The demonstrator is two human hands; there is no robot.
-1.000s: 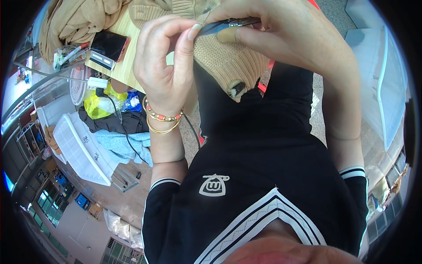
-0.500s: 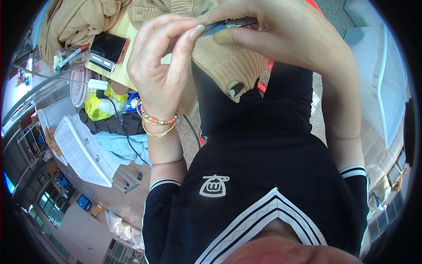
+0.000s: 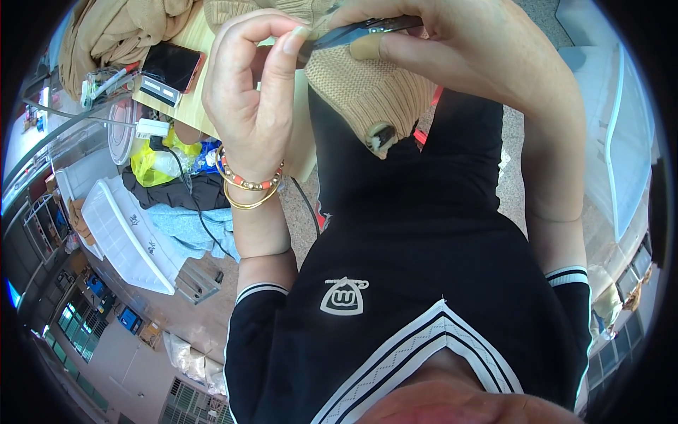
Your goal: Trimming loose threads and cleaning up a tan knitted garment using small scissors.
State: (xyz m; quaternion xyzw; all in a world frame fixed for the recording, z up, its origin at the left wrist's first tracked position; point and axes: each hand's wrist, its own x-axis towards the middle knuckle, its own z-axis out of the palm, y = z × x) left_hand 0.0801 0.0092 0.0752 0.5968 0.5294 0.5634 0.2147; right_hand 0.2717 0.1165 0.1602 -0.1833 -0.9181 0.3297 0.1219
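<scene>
My right hand (image 3: 452, 49) grips a slim dark tool (image 3: 395, 26) with a glossy bluish, blade-like part; its exact kind is unclear. A tan cover wraps the thumb's tip. My left hand (image 3: 254, 92), with bangles at its wrist, is closed in a pinch beside the tool's left end. What the pinch holds, if anything, cannot be made out. Below the fingers a beige ribbed knit piece (image 3: 367, 92) hangs over my dark-clad lap. Something dark and white shows through an opening at its lower corner. My hands cover part of the knit.
At left, a wooden tabletop (image 3: 189, 92) carries a phone (image 3: 171, 65) and a heap of beige knitwear (image 3: 116, 35). Beside it are a white plug adapter (image 3: 152, 128) with cables, a yellow bag (image 3: 145, 169), blue cloth (image 3: 187, 226) and a white bin (image 3: 123, 233). A clear plastic bin (image 3: 621, 141) stands at right.
The tool's bluish part shows more fully between my hands now. My left fingertips have shifted slightly left, away from my right hand, which keeps its grip.
</scene>
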